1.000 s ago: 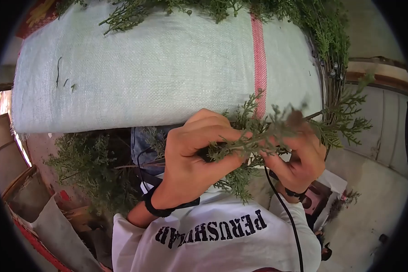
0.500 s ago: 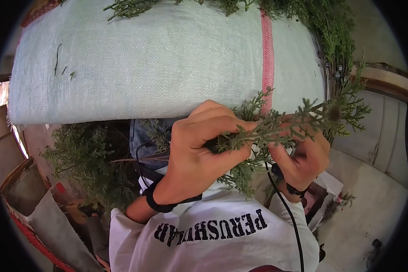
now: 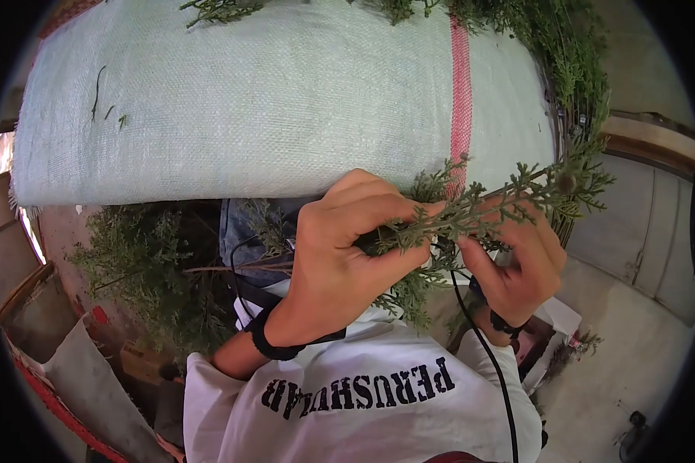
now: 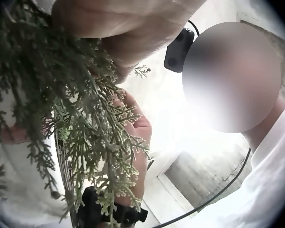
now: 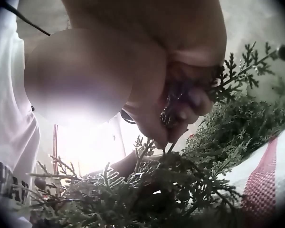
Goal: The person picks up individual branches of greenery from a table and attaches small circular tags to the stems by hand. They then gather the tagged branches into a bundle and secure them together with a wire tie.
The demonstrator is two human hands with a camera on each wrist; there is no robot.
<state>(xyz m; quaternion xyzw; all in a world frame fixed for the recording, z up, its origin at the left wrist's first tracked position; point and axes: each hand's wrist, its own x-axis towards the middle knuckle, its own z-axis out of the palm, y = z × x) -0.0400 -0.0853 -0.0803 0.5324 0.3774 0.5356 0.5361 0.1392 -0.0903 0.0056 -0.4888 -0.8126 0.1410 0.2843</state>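
Note:
In the head view my left hand [image 3: 340, 255] pinches a green, scaly-leaved evergreen sprig [image 3: 471, 220] between thumb and fingertips. My right hand [image 3: 521, 266] grips the same sprig a little farther right, its thumb close to the left fingertips. A small brown round cone [image 3: 567, 182] shows near the sprig's right end. In the right wrist view, a small shiny twisted piece [image 5: 168, 114] sits within the curled right fingers; I cannot tell what it is. Drooping foliage [image 4: 104, 142] partly covers the right hand in the left wrist view.
A white woven sack [image 3: 247, 100] with a red stripe lies just beyond the hands. Bundled evergreen branches [image 3: 567, 77] line its far right, and more foliage [image 3: 147, 262] lies at lower left. A black cable [image 3: 483, 347] runs down over the white shirt [image 3: 409, 432].
The cone-bearing end of the sprig has swung right, away from the right hand. Both hands keep their hold, having shifted slightly right in the view.

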